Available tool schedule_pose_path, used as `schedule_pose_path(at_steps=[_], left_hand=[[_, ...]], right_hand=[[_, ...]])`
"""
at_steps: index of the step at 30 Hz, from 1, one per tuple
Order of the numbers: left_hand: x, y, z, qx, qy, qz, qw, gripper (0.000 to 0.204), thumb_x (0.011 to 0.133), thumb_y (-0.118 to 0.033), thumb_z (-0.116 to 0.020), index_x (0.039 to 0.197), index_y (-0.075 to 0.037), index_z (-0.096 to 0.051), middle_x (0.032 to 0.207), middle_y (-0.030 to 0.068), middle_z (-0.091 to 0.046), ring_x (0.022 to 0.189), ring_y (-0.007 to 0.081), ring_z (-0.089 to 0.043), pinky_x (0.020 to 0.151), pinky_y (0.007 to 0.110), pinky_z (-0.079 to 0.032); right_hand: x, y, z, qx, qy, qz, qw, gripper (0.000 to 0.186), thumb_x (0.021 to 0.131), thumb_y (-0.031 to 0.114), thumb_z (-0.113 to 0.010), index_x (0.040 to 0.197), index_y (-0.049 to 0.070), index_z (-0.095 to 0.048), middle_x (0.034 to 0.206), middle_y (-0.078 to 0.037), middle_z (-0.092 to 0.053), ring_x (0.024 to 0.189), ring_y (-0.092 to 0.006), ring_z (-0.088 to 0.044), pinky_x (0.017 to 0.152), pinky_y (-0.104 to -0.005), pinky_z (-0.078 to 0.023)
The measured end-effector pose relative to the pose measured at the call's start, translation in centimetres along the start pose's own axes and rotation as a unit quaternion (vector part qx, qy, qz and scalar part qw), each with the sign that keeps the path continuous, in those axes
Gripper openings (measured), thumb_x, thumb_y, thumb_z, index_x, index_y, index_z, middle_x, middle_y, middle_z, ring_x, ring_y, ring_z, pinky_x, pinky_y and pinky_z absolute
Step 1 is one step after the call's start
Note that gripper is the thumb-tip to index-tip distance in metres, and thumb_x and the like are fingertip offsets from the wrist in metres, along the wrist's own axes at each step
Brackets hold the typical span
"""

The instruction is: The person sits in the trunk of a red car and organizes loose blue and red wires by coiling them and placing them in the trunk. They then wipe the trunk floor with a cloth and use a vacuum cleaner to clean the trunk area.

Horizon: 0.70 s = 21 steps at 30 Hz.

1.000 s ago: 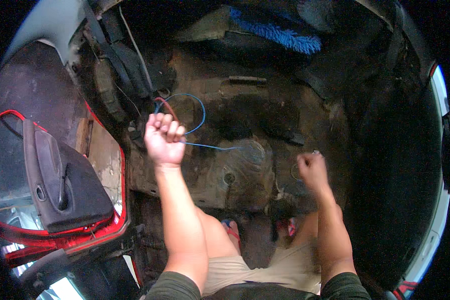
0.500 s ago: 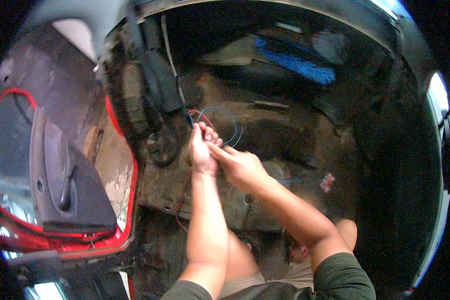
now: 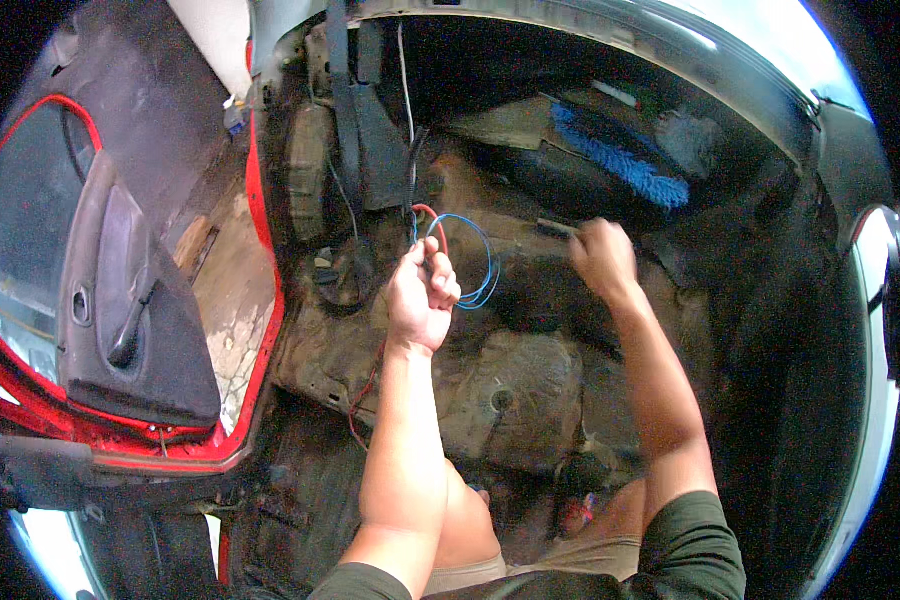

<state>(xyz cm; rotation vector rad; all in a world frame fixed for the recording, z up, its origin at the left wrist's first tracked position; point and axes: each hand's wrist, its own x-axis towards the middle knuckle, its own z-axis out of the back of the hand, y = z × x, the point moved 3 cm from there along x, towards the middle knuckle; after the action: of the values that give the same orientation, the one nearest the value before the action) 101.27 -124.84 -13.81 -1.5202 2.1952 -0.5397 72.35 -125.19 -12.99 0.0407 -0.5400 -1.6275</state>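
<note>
My left hand [image 3: 425,295] is closed, palm up, around a thin bundle of wires. A blue wire [image 3: 490,255] loops out to its right, and a thicker red wire [image 3: 438,222] curves above the fingers. Dark wrapped wiring [image 3: 413,175] runs upward from the grip. My right hand [image 3: 605,258], slightly blurred, is curled at the right end of a slim tool [image 3: 555,228] with a dark and a pale part; its exact kind is unclear. The tool is over the bare ledge of the car floor.
The stripped car interior has a grimy metal floor [image 3: 520,385]. An open red-edged door [image 3: 140,300] stands at left. A blue fluffy duster [image 3: 625,160] lies at the back. Black belt webbing [image 3: 338,90] hangs at upper left, and a red wire [image 3: 367,395] trails below.
My right hand has left my left hand and moved right and upward to the slim tool. My left hand keeps its hold on the wires. The view has shifted slightly.
</note>
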Motion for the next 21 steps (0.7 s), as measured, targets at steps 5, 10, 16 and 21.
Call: schedule_pose_path(at_steps=[5,10,16,21], left_hand=[[1.0,1.4,2.2,0.070,-0.040,-0.005,0.997,0.044,0.107,-0.051,-0.043,0.122,-0.013,-0.058,0.097,-0.0001,-0.065,0.085,0.0137,-0.060,0.074,0.030,-0.047],[-1.0,-0.7,0.1,-0.033,-0.021,-0.049,0.998,0.034,0.110,-0.042,-0.038,0.103,-0.014,-0.056,0.079,-0.0037,-0.045,0.066,0.0088,-0.035,0.058,0.024,-0.031],[-3.0,-2.8,-0.8,-0.043,0.033,0.005,0.998,0.030,0.110,-0.040,-0.040,0.103,-0.015,-0.055,0.065,-0.0072,-0.031,0.057,0.0075,-0.030,0.054,0.024,-0.029],[-3.5,-3.4,0.3,-0.040,0.021,0.057,0.997,0.033,0.109,-0.043,-0.042,0.102,-0.013,-0.055,0.064,-0.0067,-0.032,0.047,0.0062,-0.024,0.048,0.024,-0.024]], right_hand=[[-1.4,19.7,-0.5,-0.039,0.033,0.158,0.986,0.021,0.084,0.016,-0.068,0.102,0.005,-0.074,0.080,-0.018,-0.068,0.067,-0.0426,-0.067,0.063,-0.0456,-0.056],[-13.3,16.1,-1.7,0.239,0.088,0.135,0.958,0.043,0.094,0.007,-0.058,0.136,0.004,-0.057,0.091,-0.020,-0.063,0.072,-0.0350,-0.067,0.067,-0.0418,-0.055],[-18.2,10.8,-5.8,0.374,0.189,-0.040,0.907,0.055,0.105,0.026,-0.051,0.154,0.006,-0.036,0.104,-0.010,-0.064,0.082,-0.0235,-0.062,0.072,-0.0358,-0.054],[-7.0,15.3,-5.4,0.731,0.212,-0.277,0.586,0.069,0.103,0.056,-0.050,0.147,0.004,-0.039,0.108,-0.010,-0.065,0.088,-0.0219,-0.061,0.084,-0.0387,-0.053]])
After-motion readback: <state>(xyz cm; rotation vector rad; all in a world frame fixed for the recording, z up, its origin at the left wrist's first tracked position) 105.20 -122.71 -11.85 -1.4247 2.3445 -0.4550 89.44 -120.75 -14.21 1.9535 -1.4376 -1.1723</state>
